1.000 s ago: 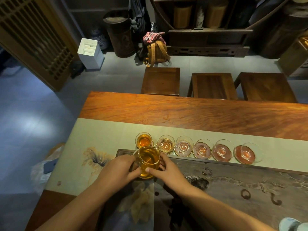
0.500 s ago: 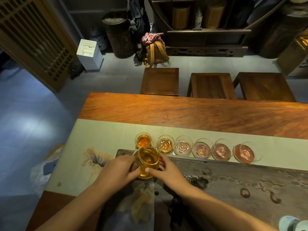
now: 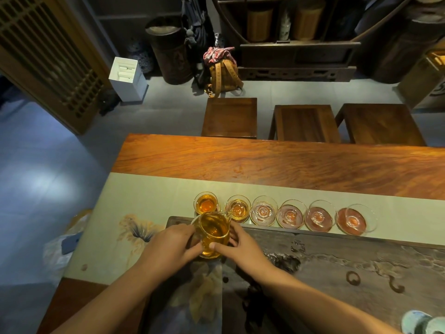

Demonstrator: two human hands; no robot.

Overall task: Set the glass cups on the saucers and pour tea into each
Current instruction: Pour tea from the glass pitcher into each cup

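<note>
From the head camera, both hands gripped a glass pitcher (image 3: 213,233) of amber tea: the left hand (image 3: 172,245) curled round its left side, the right hand (image 3: 242,245) round its right, thumb on the glass. The pitcher tilted with its spout over the second cup (image 3: 238,208), which held some tea. The first cup (image 3: 206,204) was fuller. Four more cups, from the third cup (image 3: 263,210) to the last cup (image 3: 354,219), stood in the same row on saucers, on the pale runner (image 3: 149,196) across the wooden bench (image 3: 265,162), beside the dark tea tray (image 3: 349,259).
</note>
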